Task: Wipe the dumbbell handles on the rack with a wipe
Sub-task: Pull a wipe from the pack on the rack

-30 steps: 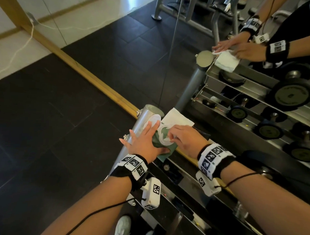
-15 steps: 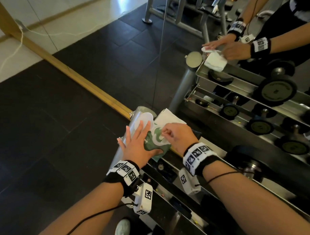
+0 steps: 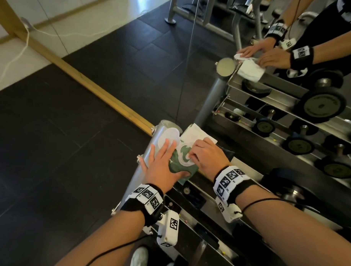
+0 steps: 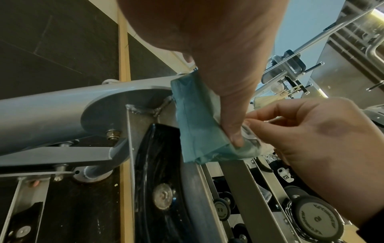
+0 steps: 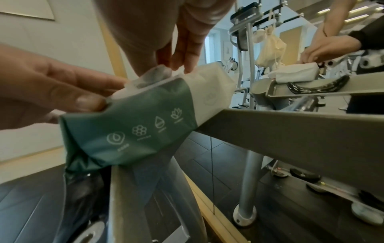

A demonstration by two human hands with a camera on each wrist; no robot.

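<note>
pack (image 3: 182, 163): lying on rack (image 3: 204, 193) top corner — flap open
left hand (image 3: 161, 166): pressing pack down, fingers straight
right hand (image 3: 208, 156): pinching wipe (image 5: 153, 74) at pack opening
dumbbells (image 3: 294, 194): sitting on rack

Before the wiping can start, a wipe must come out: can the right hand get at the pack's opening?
Probably yes: the left hand pins the wipes pack on the rack, flap peeled back, and the right hand fingertips already pinch there.

Green-and-white wipe pack (image 5: 133, 131) with white icons; grey rack (image 3: 143, 169); black floor (image 3: 50, 148).
</note>
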